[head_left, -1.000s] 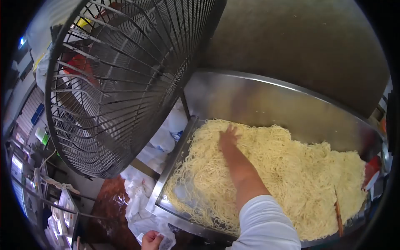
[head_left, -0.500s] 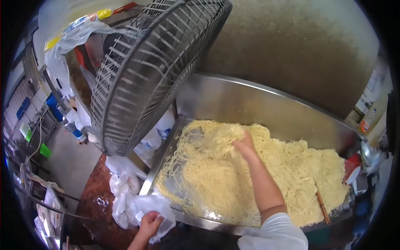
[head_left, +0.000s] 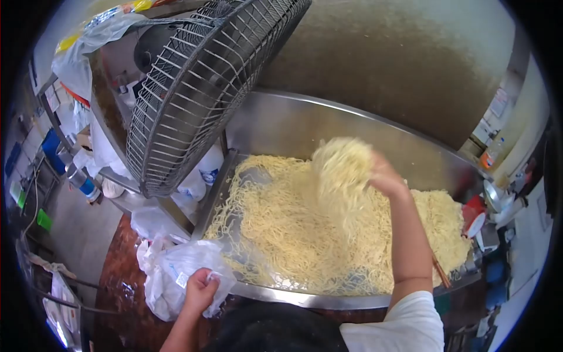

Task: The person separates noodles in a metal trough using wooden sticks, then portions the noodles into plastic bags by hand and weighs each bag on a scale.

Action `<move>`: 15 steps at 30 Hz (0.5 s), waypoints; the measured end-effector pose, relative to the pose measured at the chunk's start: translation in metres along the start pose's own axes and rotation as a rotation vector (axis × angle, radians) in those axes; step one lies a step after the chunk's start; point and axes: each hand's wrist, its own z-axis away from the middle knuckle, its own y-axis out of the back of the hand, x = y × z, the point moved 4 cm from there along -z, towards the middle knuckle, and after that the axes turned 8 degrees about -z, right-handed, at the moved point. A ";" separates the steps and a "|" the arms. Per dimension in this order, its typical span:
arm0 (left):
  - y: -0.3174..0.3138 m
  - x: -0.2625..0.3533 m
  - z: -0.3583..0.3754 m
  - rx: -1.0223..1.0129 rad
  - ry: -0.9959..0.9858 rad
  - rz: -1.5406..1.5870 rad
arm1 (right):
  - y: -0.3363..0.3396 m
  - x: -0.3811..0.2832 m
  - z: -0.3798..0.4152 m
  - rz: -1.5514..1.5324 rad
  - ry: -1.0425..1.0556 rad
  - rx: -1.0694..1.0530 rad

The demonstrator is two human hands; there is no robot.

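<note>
My right hand (head_left: 387, 176) is closed on a clump of noodles (head_left: 345, 173), lifted above the tray and blurred by motion. Under it, loose yellow noodles (head_left: 287, 234) cover much of a steel tray (head_left: 305, 298), whose bare metal shows in patches at the left and front. At the tray's front left corner, my left hand (head_left: 202, 287) pinches the edge of a thin white plastic bag (head_left: 170, 270). Long wooden chopsticks (head_left: 440, 271) lie at the noodles' right side.
A large caged fan (head_left: 193, 94) stands at the upper left, over the tray's left end. Behind the tray rises a stained wall (head_left: 381, 70). Bowls and a red container (head_left: 472, 212) are at the right. Wet reddish floor (head_left: 120, 264) shows at the lower left.
My right hand has risen and moved right with a clump of noodles, now held higher above the tray. My left hand still pinches the bag, which looks more spread out. The view has shifted.
</note>
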 end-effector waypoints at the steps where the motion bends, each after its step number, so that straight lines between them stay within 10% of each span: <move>1: 0.001 0.000 0.001 0.013 0.005 0.024 | -0.014 0.018 -0.003 0.156 -0.206 -0.160; 3: 0.002 0.000 0.003 0.001 0.018 0.040 | -0.053 0.100 -0.020 0.420 -0.490 -0.457; 6: 0.003 0.008 0.008 -0.003 0.004 -0.049 | -0.131 0.223 -0.047 0.771 -0.359 -0.276; 10: 0.009 0.016 0.001 0.049 -0.266 -0.397 | -0.123 0.183 -0.014 0.373 -0.493 -0.095; 15: 0.004 0.032 -0.013 0.153 -0.110 -0.243 | -0.133 0.201 0.011 0.151 -0.266 0.151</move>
